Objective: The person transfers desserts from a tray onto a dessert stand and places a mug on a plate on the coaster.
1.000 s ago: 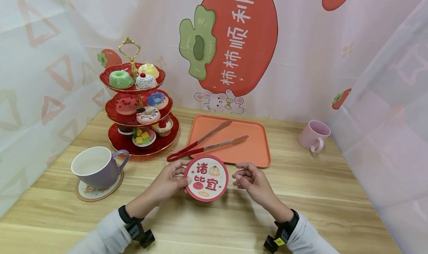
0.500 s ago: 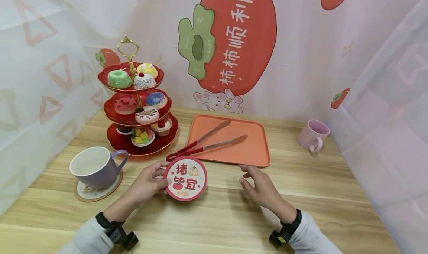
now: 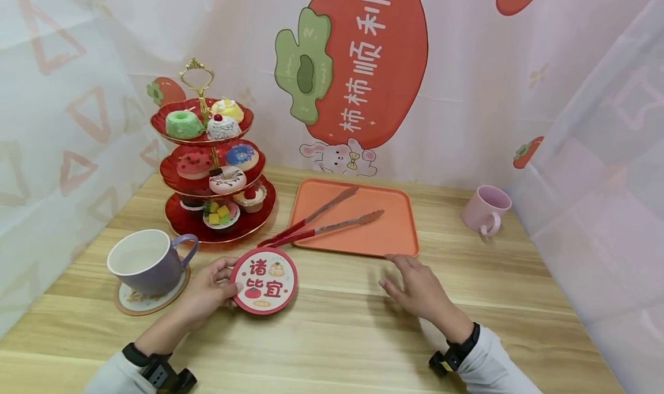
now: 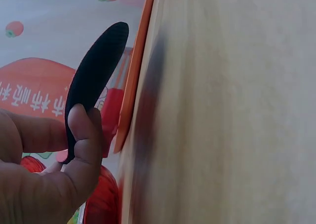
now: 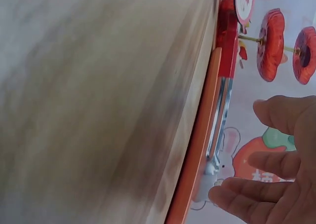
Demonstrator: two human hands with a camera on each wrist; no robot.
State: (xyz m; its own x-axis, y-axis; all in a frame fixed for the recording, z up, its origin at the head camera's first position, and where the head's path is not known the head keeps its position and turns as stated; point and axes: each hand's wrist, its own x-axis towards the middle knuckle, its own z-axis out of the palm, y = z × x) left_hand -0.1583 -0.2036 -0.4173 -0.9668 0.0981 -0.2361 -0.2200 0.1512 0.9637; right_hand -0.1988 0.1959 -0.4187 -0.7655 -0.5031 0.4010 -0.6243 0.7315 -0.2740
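Note:
My left hand (image 3: pixel 210 290) pinches a round coaster (image 3: pixel 263 281) at its left edge, thumb on the printed face. The coaster has a red rim, a white face with red characters and small fruit pictures; its dark underside (image 4: pixel 98 66) shows in the left wrist view, tilted and raised above the table. My right hand (image 3: pixel 422 290) hovers over the table to the right with relaxed fingers and nothing in it. Left of my left hand, a purple mug (image 3: pixel 150 267) stands on another round coaster (image 3: pixel 129 305). Red-handled tongs (image 3: pixel 306 233) lie just beyond the held coaster.
The tongs lie partly across an orange tray (image 3: pixel 399 233) at the middle back. A three-tier red stand (image 3: pixel 249 227) with several cakes and donuts rises at the back left. A pink mug (image 3: pixel 482 209) stands at the back right. Printed cloth hangs behind and at both sides.
My left hand has moved left with the coaster, closer to the purple mug. My right hand has drawn away to the right and its fingers have loosened.

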